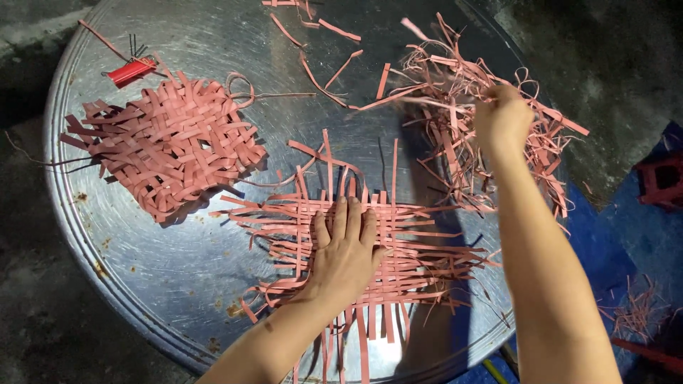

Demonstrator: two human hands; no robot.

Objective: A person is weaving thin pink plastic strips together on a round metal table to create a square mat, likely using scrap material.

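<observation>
The left hand lies flat, fingers spread, on a half-woven pink mat near the surface's front edge. The right hand pinches loose pink strips by the far right edge.

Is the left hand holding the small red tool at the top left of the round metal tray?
No, the left hand lies flat on the half-woven pink strip mat, far from the red tool.
</observation>
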